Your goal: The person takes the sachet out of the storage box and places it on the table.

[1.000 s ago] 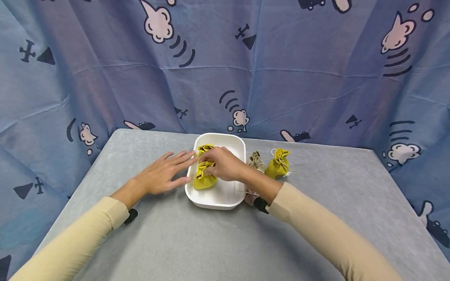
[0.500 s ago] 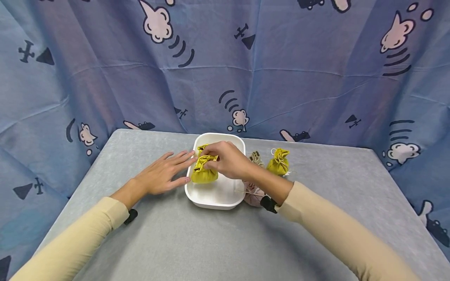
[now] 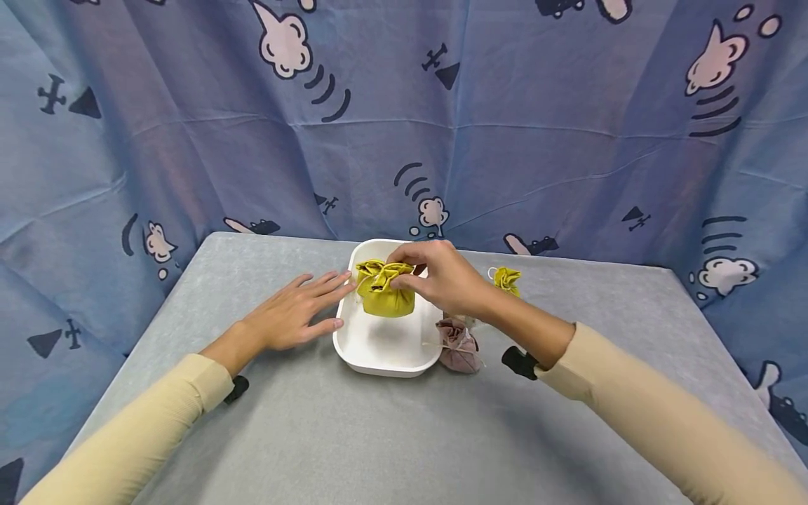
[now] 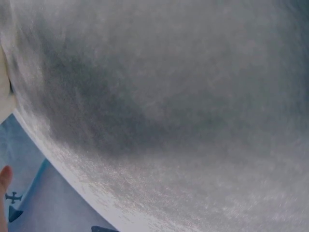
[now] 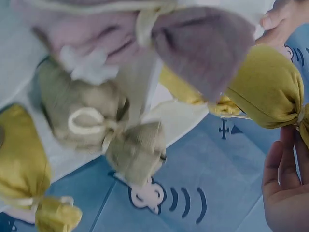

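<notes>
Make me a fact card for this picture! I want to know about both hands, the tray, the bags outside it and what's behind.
Right hand: pinches a held yellow bag by its gathered top
Left hand: fingers spread, tips at the left edge of the white tray
In tray: second yellow bag
Right of tray: pink bag, beige bag, third yellow bag
Behind: blue printed curtain

Head cam: high, facing fwd/down; wide, incl. table point(image 3: 379, 435), curtain point(image 3: 366, 161), tray point(image 3: 386, 351). L wrist cam: v. close to table, curtain in btm. L corner. R wrist cam: close-up, pink bag point(image 5: 203, 48) nearest. Shared, head/R wrist: pink bag, yellow bag point(image 3: 389, 303), tray.
</notes>
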Demonstrator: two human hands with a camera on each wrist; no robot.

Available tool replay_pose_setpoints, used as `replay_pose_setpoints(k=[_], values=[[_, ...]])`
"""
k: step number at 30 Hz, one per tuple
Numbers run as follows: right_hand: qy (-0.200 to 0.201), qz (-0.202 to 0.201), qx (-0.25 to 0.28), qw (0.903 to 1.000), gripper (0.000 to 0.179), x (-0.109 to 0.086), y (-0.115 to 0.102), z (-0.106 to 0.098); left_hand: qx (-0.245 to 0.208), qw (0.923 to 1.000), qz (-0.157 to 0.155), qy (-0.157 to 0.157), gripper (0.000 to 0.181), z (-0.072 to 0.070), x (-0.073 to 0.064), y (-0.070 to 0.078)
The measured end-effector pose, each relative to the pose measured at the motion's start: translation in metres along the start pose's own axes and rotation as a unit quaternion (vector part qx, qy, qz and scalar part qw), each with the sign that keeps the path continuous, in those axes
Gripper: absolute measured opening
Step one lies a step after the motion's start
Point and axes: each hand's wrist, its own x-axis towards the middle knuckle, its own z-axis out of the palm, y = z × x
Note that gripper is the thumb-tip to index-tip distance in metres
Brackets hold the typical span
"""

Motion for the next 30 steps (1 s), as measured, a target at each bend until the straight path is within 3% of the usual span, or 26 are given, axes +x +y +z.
replay_pose_setpoints(k=[8,30], values=[[0.031,-0.012,-0.015,0.9993,0.016,-0.012,-0.001,-0.029,0.004,1.0,-0.006,-0.003,0.067,0.001,0.0,0.0],[0.079,0.026,-0.084,0.9929,0.016,-0.072,0.019,-0.098,-0.004,1.0,-0.006,-0.002,0.066,0.0,0.0,0.002]])
